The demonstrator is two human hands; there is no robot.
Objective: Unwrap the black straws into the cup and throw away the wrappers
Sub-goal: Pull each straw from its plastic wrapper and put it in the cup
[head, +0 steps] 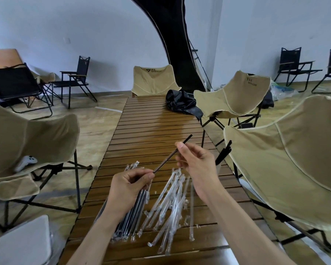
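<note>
Hands [161, 169] on thin black straw [172, 153]

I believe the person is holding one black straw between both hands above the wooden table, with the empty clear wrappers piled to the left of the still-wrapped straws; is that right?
Not quite. The head view shows both hands, left hand and right hand, holding one black straw above the wooden table, but the empty clear wrappers lie to the right of the still-wrapped straws.

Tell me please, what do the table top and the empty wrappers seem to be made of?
Table top: wooden slats, it seems, brown with visible grain and a light sheen; it could be a wood-look finish. Empty wrappers: thin clear plastic film, probably; they are see-through, crinkled and glint in the light.
</note>
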